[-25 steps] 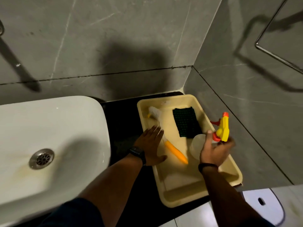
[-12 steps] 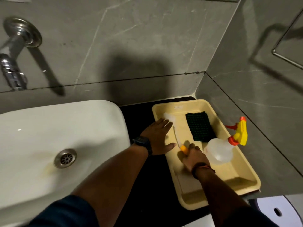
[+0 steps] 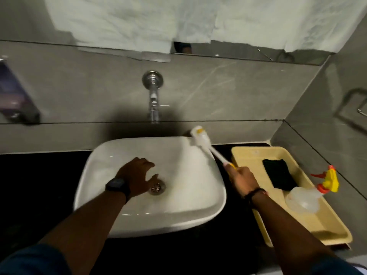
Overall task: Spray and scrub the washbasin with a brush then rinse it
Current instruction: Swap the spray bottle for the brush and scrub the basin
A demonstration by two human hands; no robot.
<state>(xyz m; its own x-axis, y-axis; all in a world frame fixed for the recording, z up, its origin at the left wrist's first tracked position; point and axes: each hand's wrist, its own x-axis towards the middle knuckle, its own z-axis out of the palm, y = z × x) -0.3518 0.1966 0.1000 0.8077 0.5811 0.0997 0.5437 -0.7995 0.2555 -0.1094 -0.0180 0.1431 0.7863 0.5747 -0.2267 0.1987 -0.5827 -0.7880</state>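
Observation:
The white washbasin [image 3: 190,197] sits on a black counter, its metal drain [image 3: 157,188] near the middle. My left hand [image 3: 137,176] hovers over the bowl beside the drain, fingers apart and holding nothing. My right hand [image 3: 241,180] grips the orange handle of a white brush [image 3: 206,144], whose bristle head lies over the basin's back right corner. The clear spray bottle [image 3: 303,199] with a yellow and orange trigger lies in the cream tray [image 3: 327,227] at the right.
A chrome tap [image 3: 153,96] juts from the grey tiled wall above the basin. A dark green scrub pad [image 3: 279,174] lies in the tray. A dark dispenser [image 3: 14,96] hangs at the left wall. White cloth [image 3: 178,20] covers the mirror above.
My right hand lifted the brush out of the tray and carried it left to the basin's back corner. My left hand left the tray for the bowl. The view swung left.

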